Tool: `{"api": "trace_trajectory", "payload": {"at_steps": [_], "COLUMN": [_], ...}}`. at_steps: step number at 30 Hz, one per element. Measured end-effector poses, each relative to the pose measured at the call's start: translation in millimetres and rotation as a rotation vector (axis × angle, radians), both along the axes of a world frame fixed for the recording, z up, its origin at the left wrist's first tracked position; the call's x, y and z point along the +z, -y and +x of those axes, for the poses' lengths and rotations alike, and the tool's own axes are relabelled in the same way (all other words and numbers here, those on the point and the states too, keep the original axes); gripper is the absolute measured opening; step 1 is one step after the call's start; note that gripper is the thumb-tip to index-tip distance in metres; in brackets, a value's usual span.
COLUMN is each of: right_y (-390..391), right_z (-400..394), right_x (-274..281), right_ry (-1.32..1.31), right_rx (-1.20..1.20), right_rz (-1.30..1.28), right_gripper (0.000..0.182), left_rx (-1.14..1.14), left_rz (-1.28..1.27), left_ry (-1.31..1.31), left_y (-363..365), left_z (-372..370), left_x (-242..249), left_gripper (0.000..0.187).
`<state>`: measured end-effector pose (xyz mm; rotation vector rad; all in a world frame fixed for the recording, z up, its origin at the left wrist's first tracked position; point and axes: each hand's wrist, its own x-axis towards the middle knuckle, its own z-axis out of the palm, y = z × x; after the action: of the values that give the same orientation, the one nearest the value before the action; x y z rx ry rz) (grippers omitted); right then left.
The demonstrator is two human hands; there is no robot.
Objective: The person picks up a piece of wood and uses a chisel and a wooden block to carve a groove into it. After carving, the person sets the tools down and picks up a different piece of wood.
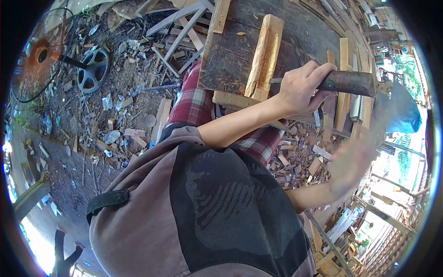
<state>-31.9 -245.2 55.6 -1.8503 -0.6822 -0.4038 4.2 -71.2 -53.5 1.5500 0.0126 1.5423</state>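
My left hand is wrapped round a chisel, whose thick dark handle points right. Its short metal blade shows left of my fist and meets the side of a wooden piece. That piece has a long hollow cut along it and lies on the dark workbench. Lower right, my right hand is smeared by motion. It seems closed round a hammer-like tool, a grey blur just beyond the end of the chisel handle. The tool's exact kind cannot be made out.
Wood strips lie at the bench's right side. Offcuts litter the ground below. A dark spoked wheel and a wooden frame stand to the left. A blue plastic sheet hangs at right.
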Motion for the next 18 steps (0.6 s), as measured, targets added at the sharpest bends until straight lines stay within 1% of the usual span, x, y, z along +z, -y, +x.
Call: {"api": "trace_trajectory", "payload": {"at_steps": [1,2,4,6,8,11,13,14,16,18], "right_y": [1.6,8.8,17.5,42.0,-6.3,-17.3,-3.0,19.0,-2.5,-11.0], "right_z": [-3.9,2.4,21.0,20.5,-9.3,-10.3,11.8,10.4,-8.2,6.0], "right_x": [0.9,-7.0,-5.6,5.0,28.3,29.2,20.5,31.2,36.0,20.6], "right_ry": [-0.058,0.08,0.19,0.086,-0.046,-0.465,-0.017,-0.134,-0.051,0.204], "right_rx": [-0.064,-0.182,-0.147,0.104,0.105,-0.095,-0.231,-0.083,0.07,-0.069], "right_rz": [-0.252,-0.383,-0.342,-0.001,0.439,-0.293,-0.186,-0.009,0.361,-0.115], "right_gripper": [0.059,0.059,0.057,0.053,0.048,0.054,0.055,0.055,0.052,0.051], "left_rx": [0.006,0.016,0.0,-0.037,-0.027,-0.014,-0.004,0.002,-0.009,-0.016], "left_rz": [-0.019,-0.038,-0.02,0.012,0.049,0.074,0.065,0.079,0.102,0.116], "left_ry": [0.008,0.019,-0.007,-0.05,-0.033,-0.045,-0.083,-0.062,-0.048,-0.085], "left_y": [-1.5,-3.5,-6.8,-3.1,1.1,3.6,2.5,3.4,6.3,7.5], "left_z": [-0.8,-0.2,0.4,-3.7,-0.2,0.3,4.3,4.3,3.6,2.0], "left_x": [0.7,1.7,3.5,1.2,-0.4,-0.4,-0.4,-0.5,-2.0,-5.3], "left_gripper": [0.054,0.053,0.052,0.051,0.051,0.052,0.052,0.052,0.052,0.052]}}
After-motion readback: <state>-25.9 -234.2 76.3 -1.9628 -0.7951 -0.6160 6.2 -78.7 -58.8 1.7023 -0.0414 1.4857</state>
